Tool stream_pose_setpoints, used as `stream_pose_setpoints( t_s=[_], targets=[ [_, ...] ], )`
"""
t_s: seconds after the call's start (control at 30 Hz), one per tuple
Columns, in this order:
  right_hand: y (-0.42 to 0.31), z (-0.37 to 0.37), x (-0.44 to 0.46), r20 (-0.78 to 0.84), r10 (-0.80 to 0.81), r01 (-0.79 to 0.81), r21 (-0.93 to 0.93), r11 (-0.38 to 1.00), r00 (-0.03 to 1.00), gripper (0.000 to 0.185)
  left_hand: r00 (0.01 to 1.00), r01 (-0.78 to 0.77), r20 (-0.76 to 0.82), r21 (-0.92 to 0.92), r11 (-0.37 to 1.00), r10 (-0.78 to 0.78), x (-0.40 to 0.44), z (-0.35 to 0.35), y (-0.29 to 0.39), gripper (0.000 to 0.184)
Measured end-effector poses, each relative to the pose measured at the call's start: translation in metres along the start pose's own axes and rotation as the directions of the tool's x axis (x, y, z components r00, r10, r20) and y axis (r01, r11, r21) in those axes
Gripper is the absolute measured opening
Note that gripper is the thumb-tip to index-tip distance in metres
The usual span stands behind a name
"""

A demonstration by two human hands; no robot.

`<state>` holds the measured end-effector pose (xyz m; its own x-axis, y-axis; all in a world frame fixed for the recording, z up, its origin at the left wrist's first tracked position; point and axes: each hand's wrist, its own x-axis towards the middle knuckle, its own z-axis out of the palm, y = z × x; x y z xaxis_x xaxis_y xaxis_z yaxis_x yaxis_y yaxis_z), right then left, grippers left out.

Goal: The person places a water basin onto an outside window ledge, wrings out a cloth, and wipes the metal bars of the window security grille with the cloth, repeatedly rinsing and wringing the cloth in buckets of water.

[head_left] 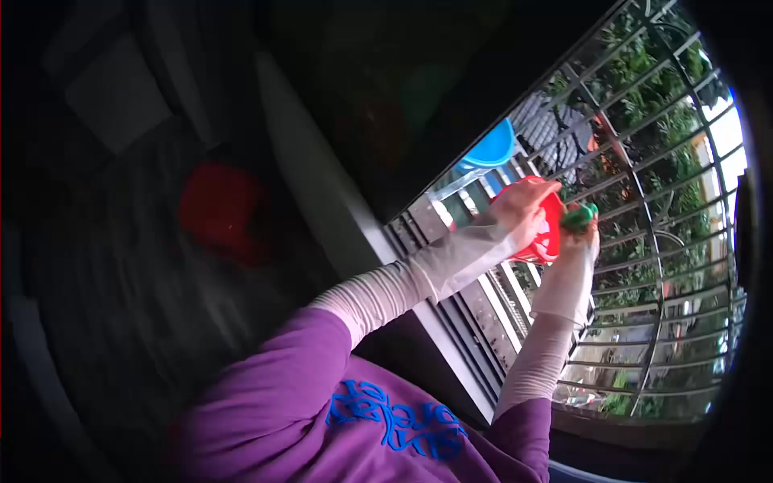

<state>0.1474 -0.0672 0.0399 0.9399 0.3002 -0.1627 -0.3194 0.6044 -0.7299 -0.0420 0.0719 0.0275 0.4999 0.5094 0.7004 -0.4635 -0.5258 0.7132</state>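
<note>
Many bars (660, 278) (metal) beyond red container (551, 233)

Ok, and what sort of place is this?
Likely a caged window ledge or small balcony, perhaps a home's: a metal grille encloses the outer side, green foliage shows beyond it, and a long pale frame edges the dark area on the near side.

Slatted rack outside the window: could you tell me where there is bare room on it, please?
The slatted rack looks bare between the forearms, bordered by the window frame and red container, though gaps run between slats. It is crowded around that container, the left hand, right hand and blue basin.
</note>
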Motion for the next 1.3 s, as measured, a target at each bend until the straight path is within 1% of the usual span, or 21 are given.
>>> stream_pose_setpoints(
  t_s=[0.03, 0.1, 0.17, 0.27, 0.3, 0.33, 0.37, 0.43, 0.47, 0.5, 0.53, 0.63, 0.73, 0.77, 0.8, 0.83, 0.87, 0.9, 1.17, 1.2, 1.3],
  targets=[
    [-0.013, -0.042, 0.009, 0.226, -0.011, 0.004, 0.032, 0.999, 0.974, 0.021, 0.988, 0.119, 0.094, 0.02, 0.993, -0.12, -0.013, -0.037, 0.025, 0.043],
    [-0.026, -0.081, -0.01, 0.146, -0.061, 0.065, -0.027, 0.998, 0.987, 0.021, 0.998, -0.03, 0.064, 0.165, 0.986, 0.02, -0.061, -0.07, 0.012, 0.04],
    [-0.034, -0.128, -0.025, 0.249, 0.013, -0.01, -0.014, 1.0, 0.968, 0.023, 0.975, 0.093, 0.175, 0.239, 0.967, -0.137, -0.111, -0.144, 0.02, 0.036],
    [-0.034, -0.172, -0.089, -0.027, -0.031, 0.029, -0.057, 0.998, 0.999, 0.022, 0.797, 0.478, 0.027, 0.581, 0.658, -0.603, -0.196, -0.263, 0.01, 0.032],
    [-0.03, -0.171, -0.122, -0.075, -0.107, 0.097, -0.129, 0.987, 0.991, 0.022, 0.384, 0.9, -0.081, 0.256, 0.353, -0.92, -0.2, -0.306, 0.034, 0.033],
    [-0.038, -0.2, -0.125, -0.101, -0.13, 0.116, -0.138, 0.984, 0.986, 0.024, 0.425, 0.898, -0.159, 0.196, 0.393, -0.891, -0.276, -0.354, -0.061, 0.036],
    [-0.039, -0.22, -0.127, -0.129, -0.156, 0.137, -0.146, 0.98, 0.979, 0.026, 0.647, 0.74, -0.374, 0.096, 0.666, -0.665, -0.34, -0.399, -0.121, 0.04],
    [-0.024, -0.169, -0.186, -0.466, -0.16, 0.153, -0.052, 0.987, 0.87, 0.026, 0.096, 0.805, -0.521, -0.461, 0.374, -0.848, -0.358, -0.47, -0.076, 0.029],
    [-0.02, -0.174, -0.198, -0.458, -0.175, 0.167, -0.059, 0.984, 0.872, 0.027, 0.112, 0.695, -0.45, -0.602, 0.393, -0.886, -0.389, -0.505, -0.09, 0.026],
    [-0.026, -0.209, -0.201, -0.236, -0.221, 0.189, -0.154, 0.97, 0.946, 0.027, 0.127, 0.57, -0.376, -0.73, 0.378, -0.918, -0.421, -0.54, -0.104, 0.022],
    [-0.025, -0.205, -0.215, -0.272, -0.262, 0.219, -0.177, 0.959, 0.926, 0.027, -0.075, 0.611, -0.481, -0.714, 0.341, -0.873, -0.413, -0.552, -0.096, 0.021],
    [0.014, -0.138, -0.272, -0.476, -0.381, 0.317, -0.212, 0.924, 0.793, 0.029, -0.115, 0.486, -0.493, -0.785, 0.384, -0.863, -0.412, -0.605, -0.135, 0.024],
    [0.043, -0.163, -0.308, -0.299, -0.337, 0.229, -0.344, 0.911, 0.893, 0.031, -0.064, 0.827, -0.698, -0.437, 0.353, -0.713, -0.42, -0.678, -0.235, 0.037],
    [0.059, -0.159, -0.325, -0.284, -0.321, 0.2, -0.384, 0.902, 0.903, 0.032, -0.008, 0.92, -0.763, -0.26, 0.295, -0.646, -0.433, -0.704, -0.282, 0.041],
    [0.071, -0.156, -0.342, -0.273, -0.302, 0.165, -0.43, 0.888, 0.913, 0.033, 0.299, 0.904, -0.829, 0.087, 0.418, -0.474, -0.451, -0.735, -0.321, 0.054],
    [0.085, -0.151, -0.358, -0.265, -0.282, 0.131, -0.472, 0.872, 0.922, 0.033, 0.299, 0.919, -0.774, 0.077, 0.386, -0.558, -0.46, -0.778, -0.366, 0.061],
    [0.103, -0.143, -0.371, -0.255, -0.259, 0.099, -0.508, 0.856, 0.931, 0.034, 0.408, 0.911, -0.753, 0.369, 0.182, -0.516, -0.43, -0.792, -0.365, 0.062],
    [0.128, -0.135, -0.386, -0.054, -0.138, 0.084, -0.564, 0.821, 0.989, 0.04, 0.391, 0.909, -0.743, 0.405, 0.1, -0.543, -0.406, -0.796, -0.361, 0.064],
    [0.284, -0.023, -0.44, -0.314, -0.2, -0.074, -0.683, 0.726, 0.928, 0.043, 0.16, 0.76, -0.436, 0.627, -0.171, -0.886, -0.297, -0.8, -0.366, 0.065],
    [0.292, -0.013, -0.447, -0.332, -0.207, -0.085, -0.686, 0.722, 0.92, 0.04, 0.202, 0.686, -0.379, 0.713, -0.146, -0.903, -0.317, -0.808, -0.385, 0.056],
    [0.326, 0.003, -0.472, -0.439, -0.239, -0.165, -0.703, 0.692, 0.866, 0.043, -0.059, 0.995, -0.354, -0.101, -0.024, -0.933, -0.355, -0.783, -0.392, 0.05]
  ],
)
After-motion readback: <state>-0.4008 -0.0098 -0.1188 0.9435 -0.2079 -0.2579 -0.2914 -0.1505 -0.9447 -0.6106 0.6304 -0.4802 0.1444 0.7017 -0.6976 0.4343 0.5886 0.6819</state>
